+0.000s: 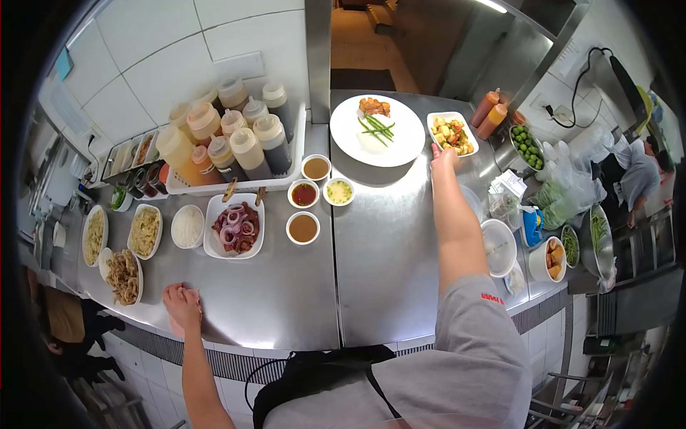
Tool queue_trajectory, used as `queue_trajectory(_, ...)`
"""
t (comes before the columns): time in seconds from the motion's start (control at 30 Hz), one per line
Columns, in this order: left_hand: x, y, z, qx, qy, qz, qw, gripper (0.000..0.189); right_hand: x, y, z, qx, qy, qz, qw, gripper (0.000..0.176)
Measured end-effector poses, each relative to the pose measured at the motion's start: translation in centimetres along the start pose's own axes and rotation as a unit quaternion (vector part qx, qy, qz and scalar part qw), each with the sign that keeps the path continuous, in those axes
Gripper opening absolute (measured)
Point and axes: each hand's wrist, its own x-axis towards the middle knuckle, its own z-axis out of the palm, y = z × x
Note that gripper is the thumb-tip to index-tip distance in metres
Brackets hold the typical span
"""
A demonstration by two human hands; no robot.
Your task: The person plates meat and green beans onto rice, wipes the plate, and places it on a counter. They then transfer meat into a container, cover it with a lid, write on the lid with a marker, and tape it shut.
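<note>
My right hand (445, 160) reaches forward, its fingers closed on the near left edge of a white dish of diced vegetables (452, 134). Just left of that dish lies a large white plate (343, 146) with green beans (376, 129), a browned piece of food (374, 107) and a white mound. At the counter's front edge, my left hand (184, 306) is closed around a pinkish cloth (176, 327), partly hidden under the fingers. Beyond it is a square white dish of dark meat topped with onion rings (236, 227).
Small sauce cups (302, 228) stand mid-counter. A white basket (304, 146) holds several squeeze bottles (246, 151). Bowls of rice (188, 226) and noodles (145, 233) sit left; limes (527, 146), sauce bottles (492, 121) and containers (498, 247) line the right. Other people are at both sides.
</note>
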Motion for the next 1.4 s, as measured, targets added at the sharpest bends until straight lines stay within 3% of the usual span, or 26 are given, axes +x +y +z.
queue_trajectory(0.23, 0.2, 0.6, 0.0, -0.015, -0.003, -0.011, 1.000, 0.018, 1.9, 2.7, 0.8, -0.013, 0.010, -0.026, 1.000, 0.032)
queue_trajectory(0.27, -0.1, 0.5, -0.1, -0.025, 0.004, -0.021, 0.999, 0.018, 2.7, 3.5, 0.3, -0.005, -0.013, -0.058, 0.998, 0.039)
queue_trajectory(0.3, -0.2, 0.5, -0.2, -0.023, 0.010, -0.019, 1.000, 0.018, 4.1, 3.5, -0.3, -0.155, 0.007, -0.036, 0.987, 0.057)
queue_trajectory(0.33, -0.2, 0.4, -0.1, -0.020, 0.016, -0.021, 0.999, 0.018, 4.7, 4.5, -1.0, -0.123, -0.007, -0.073, 0.990, 0.066)
queue_trajectory(0.4, -0.5, -1.2, 0.0, -0.109, 0.023, -0.043, 0.993, 0.015, -8.2, 1.8, -3.7, -0.101, -0.142, -0.192, 0.966, 0.043)
queue_trajectory(0.43, -0.6, -0.4, -0.8, -0.261, 0.016, -0.183, 0.948, 0.014, -13.4, 1.9, -5.3, -0.071, -0.279, -0.178, 0.941, 0.031)
queue_trajectory(0.47, -0.8, 1.4, -1.6, -0.407, 0.014, -0.310, 0.859, 0.013, -16.7, 3.3, -8.1, -0.085, -0.460, -0.146, 0.872, 0.021)
queue_trajectory(0.5, -1.0, 2.8, -2.4, -0.475, 0.006, -0.354, 0.806, 0.015, -22.0, 5.5, -11.0, -0.168, -0.507, -0.167, 0.829, 0.019)
queue_trajectory(0.53, -1.2, 3.7, -3.1, -0.538, -0.006, -0.390, 0.747, 0.016, -26.6, 8.0, -14.4, -0.179, -0.624, -0.109, 0.753, 0.020)
queue_trajectory(0.57, -2.1, 3.6, -2.5, -0.522, -0.030, -0.351, 0.777, 0.018, -31.8, 10.7, -17.8, -0.230, -0.692, 0.007, 0.684, 0.029)
queue_trajectory(0.6, -3.1, 3.5, -1.8, -0.505, -0.057, -0.311, 0.803, 0.019, -37.2, 9.2, -18.8, -0.342, -0.780, -0.049, 0.522, 0.043)
queue_trajectory(0.63, -2.8, 5.4, -3.3, -0.530, -0.109, -0.325, 0.775, 0.022, -40.6, 10.2, -20.2, -0.337, -0.813, -0.138, 0.454, 0.045)
queue_trajectory(0.67, -2.2, 7.5, -4.7, -0.557, -0.158, -0.335, 0.744, 0.026, -43.0, 12.2, -21.4, -0.290, -0.812, -0.185, 0.471, 0.043)
queue_trajectory(0.73, -2.3, 8.3, -4.0, -0.508, -0.241, -0.337, 0.755, 0.031, -44.3, 15.5, -22.6, -0.238, -0.809, -0.231, 0.484, 0.040)
queue_trajectory(0.77, -3.0, 7.4, -2.4, -0.492, -0.176, -0.266, 0.810, 0.038, -44.2, 16.9, -22.9, -0.270, -0.818, -0.208, 0.464, 0.035)
queue_trajectory(0.8, -2.7, 7.3, -3.1, -0.493, -0.172, -0.268, 0.810, 0.038, -44.8, 17.1, -22.8, -0.301, -0.824, -0.185, 0.443, 0.031)
queue_trajectory(0.83, -2.1, 7.2, -3.6, -0.451, -0.172, -0.231, 0.845, 0.039, -45.0, 17.0, -22.8, -0.297, -0.819, -0.127, 0.473, 0.014)
queue_trajectory(0.87, -1.4, 7.2, -4.0, -0.407, -0.173, -0.193, 0.876, 0.040, -45.2, 16.8, -22.8, -0.298, -0.820, -0.128, 0.472, 0.014)
queue_trajectory(0.93, 0.0, 7.1, -4.3, -0.383, -0.191, -0.163, 0.889, 0.038, -45.1, 16.3, -23.3, -0.312, -0.757, -0.024, 0.574, 0.004)
queue_trajectory(0.97, 1.1, 6.9, -4.2, -0.357, -0.207, -0.131, 0.901, 0.037, -44.2, 16.2, -23.6, -0.372, -0.715, 0.045, 0.590, 0.009)
queue_trajectory(1.03, 3.4, 5.0, -4.0, -0.269, -0.211, -0.113, 0.933, 0.031, -42.7, 16.1, -23.5, -0.231, -0.524, 0.297, 0.764, 0.021)
queue_trajectory(1.1, 3.9, 3.1, -3.3, -0.178, -0.218, -0.093, 0.955, 0.032, -41.1, 15.3, -21.0, -0.213, -0.454, 0.308, 0.808, 0.023)
queue_trajectory(1.13, 3.7, 2.5, -2.8, -0.072, -0.180, -0.011, 0.981, 0.037, -40.9, 15.1, -19.6, -0.195, -0.381, 0.322, 0.844, 0.025)
queue_trajectory(1.17, 3.5, 2.1, -2.0, 0.035, -0.135, 0.073, 0.988, 0.045, -40.8, 15.5, -18.4, -0.191, -0.378, 0.317, 0.849, 0.025)
queue_trajectory(1.3, 2.9, 5.1, -3.7, 0.006, -0.153, 0.090, 0.984, 0.046, -39.8, 18.0, -16.8, -0.246, -0.439, 0.270, 0.821, 0.023)
queue_trajectory(1.4, 1.6, 4.5, -2.3, -0.212, -0.088, 0.043, 0.972, 0.039, -39.2, 16.6, -19.2, -0.349, -0.471, 0.199, 0.785, 0.029)
